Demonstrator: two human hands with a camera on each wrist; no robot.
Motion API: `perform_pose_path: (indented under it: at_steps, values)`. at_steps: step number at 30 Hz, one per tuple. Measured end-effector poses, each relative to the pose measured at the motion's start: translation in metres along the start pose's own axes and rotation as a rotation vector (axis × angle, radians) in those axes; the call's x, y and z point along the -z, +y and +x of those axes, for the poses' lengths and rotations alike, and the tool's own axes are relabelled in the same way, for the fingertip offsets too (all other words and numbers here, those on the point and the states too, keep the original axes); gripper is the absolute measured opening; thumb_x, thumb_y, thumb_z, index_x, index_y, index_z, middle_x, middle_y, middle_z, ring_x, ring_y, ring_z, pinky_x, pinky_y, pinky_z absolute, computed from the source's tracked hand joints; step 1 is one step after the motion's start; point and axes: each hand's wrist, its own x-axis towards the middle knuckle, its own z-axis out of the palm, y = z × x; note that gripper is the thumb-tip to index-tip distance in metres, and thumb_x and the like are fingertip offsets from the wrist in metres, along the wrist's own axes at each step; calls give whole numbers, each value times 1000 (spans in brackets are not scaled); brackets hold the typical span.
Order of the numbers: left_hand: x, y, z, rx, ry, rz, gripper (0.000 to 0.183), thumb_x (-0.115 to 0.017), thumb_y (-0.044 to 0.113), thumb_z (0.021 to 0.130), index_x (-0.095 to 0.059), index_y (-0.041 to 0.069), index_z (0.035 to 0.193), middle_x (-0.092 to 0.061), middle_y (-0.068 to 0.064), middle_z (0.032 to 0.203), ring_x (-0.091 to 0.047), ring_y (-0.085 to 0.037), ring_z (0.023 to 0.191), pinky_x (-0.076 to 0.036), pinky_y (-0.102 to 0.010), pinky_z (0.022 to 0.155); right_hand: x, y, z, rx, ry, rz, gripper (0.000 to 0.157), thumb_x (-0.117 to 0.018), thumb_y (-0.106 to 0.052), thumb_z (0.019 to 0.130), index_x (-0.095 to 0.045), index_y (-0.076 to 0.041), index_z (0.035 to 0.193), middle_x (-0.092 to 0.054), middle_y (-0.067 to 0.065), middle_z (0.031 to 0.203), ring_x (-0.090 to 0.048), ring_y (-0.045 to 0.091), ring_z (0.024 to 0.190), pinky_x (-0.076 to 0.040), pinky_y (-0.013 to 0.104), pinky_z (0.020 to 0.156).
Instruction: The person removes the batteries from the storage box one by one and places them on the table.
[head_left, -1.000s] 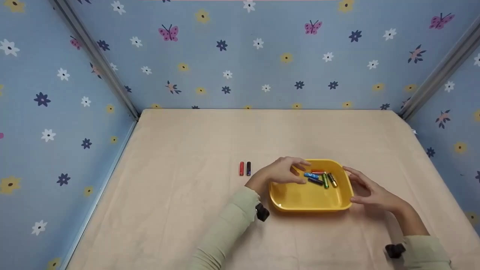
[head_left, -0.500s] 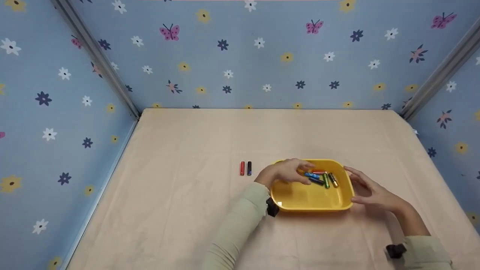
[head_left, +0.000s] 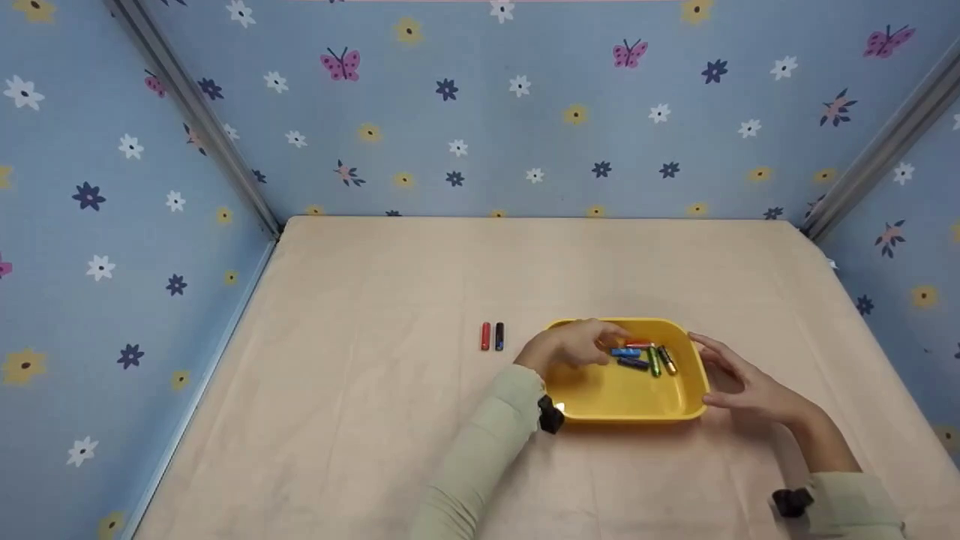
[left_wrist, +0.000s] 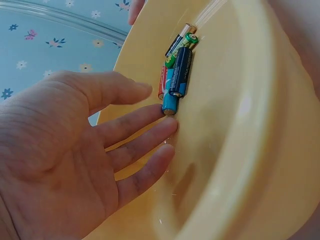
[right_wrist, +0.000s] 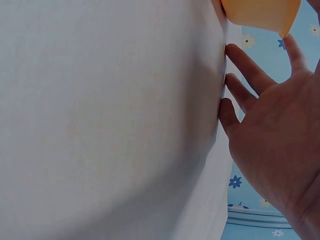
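A yellow plastic bin [head_left: 622, 414] stands on the table with several batteries grouped in its right half. My left hand [head_left: 570, 343] reaches over the bin's left side, its fingers extended and thumb apart. In the left wrist view, the fingertips are right at the end of a light blue battery [left_wrist: 170, 103]. A dark blue battery [left_wrist: 181, 72] lies across it, with red, green and black-and-gold batteries [head_left: 667, 360] close by. My right hand [head_left: 757, 390] is at the bin's right side with fingers spread, index finger and thumb at the rim [right_wrist: 284, 34].
A red battery [head_left: 485, 336] and a dark battery [head_left: 499, 336] lie side by side on the cloth-covered table [head_left: 360, 360], left of the bin. Blue flowered panels [head_left: 495, 112] stand behind and along both sides, with metal posts [head_left: 195, 112] at the corners.
My left hand has moved right and deeper into the bin, and its fingers now come up to the light blue battery. The right hand has stayed at the bin's right side.
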Motion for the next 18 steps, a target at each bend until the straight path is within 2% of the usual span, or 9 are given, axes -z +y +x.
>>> perform_pose_path:
  at_steps: [4, 8, 10, 15, 18]
  values:
    - [-1, 0, 1, -6, 12, 22, 61, -65, 8, 113, -49, 17, 171, -61, -13, 169, -60, -15, 94, -46, -22, 69, 0, -1, 0, -5, -3, 3, 96, -82, -19, 100, -27, -25, 179, -46, 29, 173, -37, -28, 138, -12, 91, 126]
    - [-3, 2, 2, -2, 26, 70, 61, -66, 9, 113, -50, 16, 171, -66, -13, 163, -63, -18, 116, -50, -23, 79, 0, -1, 0, -17, 1, -3, 96, -82, -22, 100, -27, -26, 179, -46, 29, 173, -36, -28, 137, -12, 92, 126]
    - [-5, 3, 3, 17, 35, 81, 60, -68, 11, 113, -51, 17, 170, -67, -12, 161, -63, -18, 115, -51, -25, 82, 0, -2, 0, -24, 2, -3, 96, -82, -23, 100, -28, -26, 179, -46, 29, 173, -36, -28, 136, -12, 92, 126]
    - [-8, 4, 8, 94, 68, 65, 59, -74, 19, 111, -56, 22, 167, -70, -5, 153, -59, -15, 96, -52, -29, 79, 0, -2, -1, -36, 5, 0, 97, -84, -23, 99, -28, -26, 179, -46, 29, 172, -35, -26, 137, -11, 92, 126]
    - [-9, 5, 10, 83, 71, 67, 59, -75, 20, 110, -57, 21, 166, -70, -6, 148, -57, -14, 97, -51, -27, 80, 0, -2, -1, -42, 10, -4, 99, -85, -24, 98, -28, -27, 179, -46, 29, 173, -32, -26, 137, -10, 93, 126]
